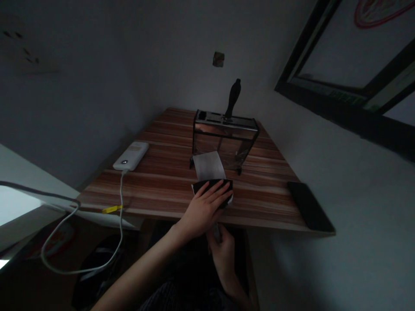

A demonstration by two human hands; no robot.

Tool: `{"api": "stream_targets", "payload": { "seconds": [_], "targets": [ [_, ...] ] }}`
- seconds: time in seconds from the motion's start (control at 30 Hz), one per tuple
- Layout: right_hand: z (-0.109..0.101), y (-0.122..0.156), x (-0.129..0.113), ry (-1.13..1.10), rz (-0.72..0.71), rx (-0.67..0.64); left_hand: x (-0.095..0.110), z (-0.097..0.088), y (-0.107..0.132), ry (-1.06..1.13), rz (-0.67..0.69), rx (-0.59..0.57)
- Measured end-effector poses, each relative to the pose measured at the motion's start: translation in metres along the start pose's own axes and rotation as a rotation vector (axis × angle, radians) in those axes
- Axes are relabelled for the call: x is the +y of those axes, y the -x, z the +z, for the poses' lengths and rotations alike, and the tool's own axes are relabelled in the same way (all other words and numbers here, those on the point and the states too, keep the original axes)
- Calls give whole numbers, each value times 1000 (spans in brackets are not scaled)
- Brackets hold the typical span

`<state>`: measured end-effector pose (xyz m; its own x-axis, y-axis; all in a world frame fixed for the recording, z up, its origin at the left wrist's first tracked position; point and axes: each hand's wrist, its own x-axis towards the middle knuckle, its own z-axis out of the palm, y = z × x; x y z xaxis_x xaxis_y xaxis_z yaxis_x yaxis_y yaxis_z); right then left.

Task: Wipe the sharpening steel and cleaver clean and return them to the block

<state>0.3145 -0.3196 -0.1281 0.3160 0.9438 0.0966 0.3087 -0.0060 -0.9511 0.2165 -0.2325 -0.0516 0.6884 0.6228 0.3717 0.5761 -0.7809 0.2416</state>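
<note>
A cleaver with a broad pale grey blade [209,166] points away from me, over the front part of the table. Its grip end is in my right hand [223,247], whose fingers are closed around it below the table edge. Across the lower blade lies a folded black cloth [196,187] with a thin white edge. My left hand [203,212] holds this cloth against the blade, fingers stretched over its top; the thumb is hidden. Just beyond the blade tip stands a clear-sided knife block [223,144] with a black knife handle [233,98] sticking up from it.
The striped wooden table [168,151] meets walls at the back. On its left lies a white power bank [132,156] with a white cable [121,203] hanging off the front, near a yellow tag [112,209]. A black phone [309,205] lies along the right edge.
</note>
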Motion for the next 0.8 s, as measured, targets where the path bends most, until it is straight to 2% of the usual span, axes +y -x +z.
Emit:
{"api": "stream_targets", "payload": {
  "seconds": [0.27, 0.53, 0.67, 0.8],
  "targets": [
    [3, 3, 3, -56, 106, -48, -31, -10, -25, -75, -64, 83],
    [4, 3, 6, -38, 73, -16, -54, -23, -45, -98, -116, 154],
    [4, 4, 5, -28, 66, -2, -60, -24, -50, -107, -143, 191],
    [4, 4, 5, -27, 75, -16, -56, -21, -51, -119, -191, 226]
  ]
}}
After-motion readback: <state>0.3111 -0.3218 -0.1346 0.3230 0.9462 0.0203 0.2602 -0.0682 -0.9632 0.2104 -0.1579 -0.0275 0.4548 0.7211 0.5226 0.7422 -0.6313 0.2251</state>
